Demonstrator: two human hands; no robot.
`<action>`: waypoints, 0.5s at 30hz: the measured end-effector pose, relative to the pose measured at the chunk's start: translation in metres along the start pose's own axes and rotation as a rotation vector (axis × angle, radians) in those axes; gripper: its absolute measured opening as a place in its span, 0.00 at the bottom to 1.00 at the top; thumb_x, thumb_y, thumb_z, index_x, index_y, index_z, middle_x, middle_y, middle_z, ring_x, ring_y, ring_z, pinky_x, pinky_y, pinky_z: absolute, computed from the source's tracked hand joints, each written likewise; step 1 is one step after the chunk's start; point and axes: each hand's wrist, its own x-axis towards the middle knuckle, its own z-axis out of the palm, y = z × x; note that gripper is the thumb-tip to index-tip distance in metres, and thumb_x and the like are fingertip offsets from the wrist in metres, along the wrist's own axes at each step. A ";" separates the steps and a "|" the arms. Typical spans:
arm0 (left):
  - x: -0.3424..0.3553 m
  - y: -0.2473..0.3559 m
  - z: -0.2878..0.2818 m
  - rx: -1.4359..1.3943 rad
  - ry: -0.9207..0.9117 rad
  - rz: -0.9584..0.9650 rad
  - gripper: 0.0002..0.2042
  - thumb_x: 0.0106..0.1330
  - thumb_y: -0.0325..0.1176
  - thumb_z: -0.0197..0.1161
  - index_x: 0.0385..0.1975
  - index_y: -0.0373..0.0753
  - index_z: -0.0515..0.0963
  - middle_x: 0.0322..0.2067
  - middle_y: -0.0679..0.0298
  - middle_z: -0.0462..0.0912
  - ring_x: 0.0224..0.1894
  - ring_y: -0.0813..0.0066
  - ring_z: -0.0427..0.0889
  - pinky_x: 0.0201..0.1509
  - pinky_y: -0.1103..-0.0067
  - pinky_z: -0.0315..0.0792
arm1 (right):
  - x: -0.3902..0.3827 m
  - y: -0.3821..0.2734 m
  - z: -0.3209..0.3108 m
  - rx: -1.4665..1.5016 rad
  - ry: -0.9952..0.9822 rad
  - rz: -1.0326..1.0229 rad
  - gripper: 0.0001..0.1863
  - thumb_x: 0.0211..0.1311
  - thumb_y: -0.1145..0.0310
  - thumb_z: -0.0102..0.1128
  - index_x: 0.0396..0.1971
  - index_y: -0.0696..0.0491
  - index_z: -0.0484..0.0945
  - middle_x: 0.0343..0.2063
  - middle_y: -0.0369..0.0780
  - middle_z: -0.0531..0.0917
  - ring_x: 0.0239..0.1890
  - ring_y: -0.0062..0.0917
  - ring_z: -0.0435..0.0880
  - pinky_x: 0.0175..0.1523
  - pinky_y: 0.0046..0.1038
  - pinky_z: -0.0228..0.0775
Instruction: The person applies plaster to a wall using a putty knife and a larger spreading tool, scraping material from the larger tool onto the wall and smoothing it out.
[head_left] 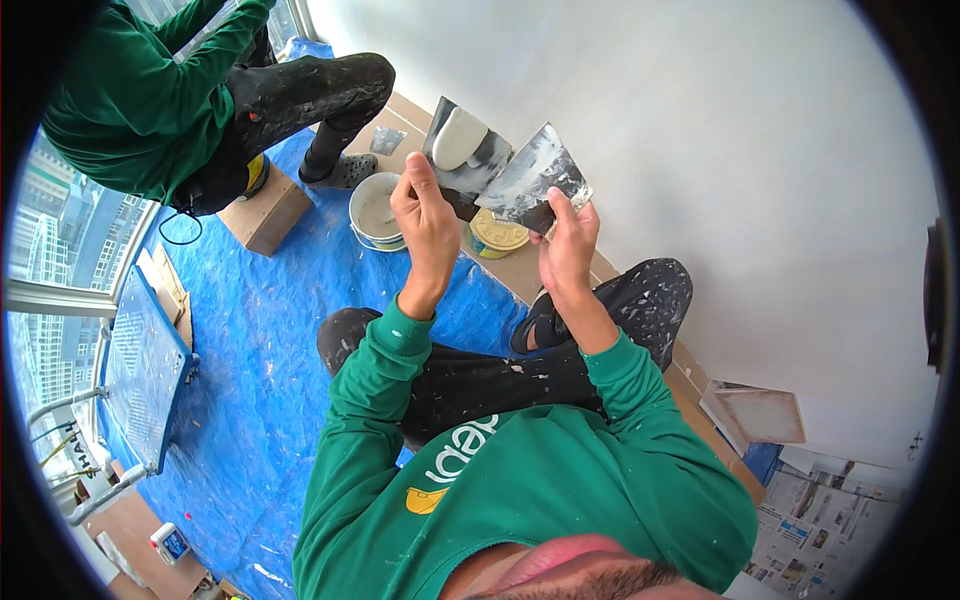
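Note:
My left hand [427, 228] is closed on a broad dark putty knife [490, 162], its thumb pointing up. A smooth mound of white putty [460, 138] sits on that blade. My right hand [570, 248] grips a second wide putty knife [540, 180], its flat blade smeared with white and grey. The edges of the two blades meet or overlap in front of me; whether they touch I cannot tell. Both handles are mostly hidden by my fingers. Just beyond my left hand stands a white bucket [375, 207], and behind the blades a yellowish lidded tub [497, 234].
A blue sheet [270, 340] covers the floor. At the upper left another person [150, 110] in green sits by a wooden box [265, 215]. A white wall [760, 180] rises on the right. A blue platform [145, 355] stands by the windows; newspaper [810, 530] lies lower right.

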 end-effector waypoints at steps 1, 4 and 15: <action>0.000 0.000 0.000 -0.003 -0.002 0.002 0.28 0.79 0.53 0.44 0.17 0.40 0.58 0.18 0.78 0.55 0.23 0.89 0.51 0.24 0.80 0.44 | 0.001 0.001 0.000 0.001 -0.014 -0.028 0.04 0.67 0.69 0.57 0.40 0.51 0.75 0.28 0.31 0.81 0.23 0.15 0.78 0.21 0.21 0.63; -0.007 0.002 0.004 -0.018 -0.040 -0.053 0.28 0.79 0.52 0.44 0.17 0.40 0.58 0.18 0.78 0.55 0.23 0.89 0.51 0.24 0.80 0.44 | -0.006 -0.010 0.008 0.007 -0.003 0.035 0.04 0.68 0.68 0.58 0.40 0.50 0.76 0.28 0.31 0.81 0.24 0.15 0.79 0.21 0.21 0.63; -0.017 0.000 0.001 0.162 -0.299 0.183 0.27 0.81 0.45 0.39 0.19 0.33 0.61 0.16 0.71 0.59 0.21 0.84 0.55 0.23 0.75 0.49 | -0.002 -0.026 0.015 0.087 -0.066 0.056 0.07 0.68 0.66 0.59 0.43 0.49 0.76 0.33 0.32 0.82 0.32 0.16 0.82 0.28 0.22 0.69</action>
